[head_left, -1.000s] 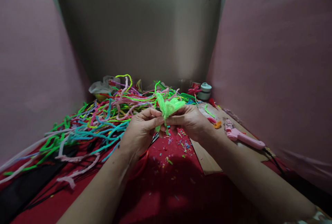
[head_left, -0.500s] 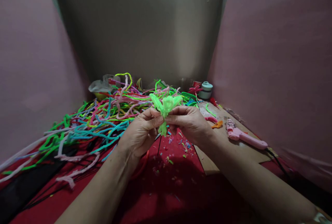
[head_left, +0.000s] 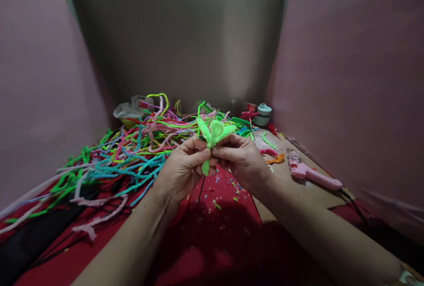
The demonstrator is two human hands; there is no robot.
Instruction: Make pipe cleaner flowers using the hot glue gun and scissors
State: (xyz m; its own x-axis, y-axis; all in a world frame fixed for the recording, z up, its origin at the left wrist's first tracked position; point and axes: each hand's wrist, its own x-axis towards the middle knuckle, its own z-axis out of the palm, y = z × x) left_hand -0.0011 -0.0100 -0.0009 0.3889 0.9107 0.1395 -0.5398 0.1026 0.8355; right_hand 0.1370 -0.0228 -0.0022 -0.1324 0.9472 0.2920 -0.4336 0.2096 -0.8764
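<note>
The left hand [head_left: 187, 164] and right hand [head_left: 240, 156] both pinch the green fuzzy piece [head_left: 217, 130] between them above the red cloth [head_left: 212, 233], where uneven pressure might bend its lobes and a slackened pinch might drop it.

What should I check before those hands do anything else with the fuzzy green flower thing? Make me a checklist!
1. Left hand has hold of the green flower piece: ok, its fingers pinch it near the bottom.
2. Right hand holds it too: ok, thumb and fingers meet it from the other side.
3. Pink glue gun is lying down, away from fingers: ok, it rests on the board.
4. Glue gun is cool: cannot tell, heat doesn't show.
5. Red cloth is free of scraps: not ok, colourful bits are scattered there.
</note>
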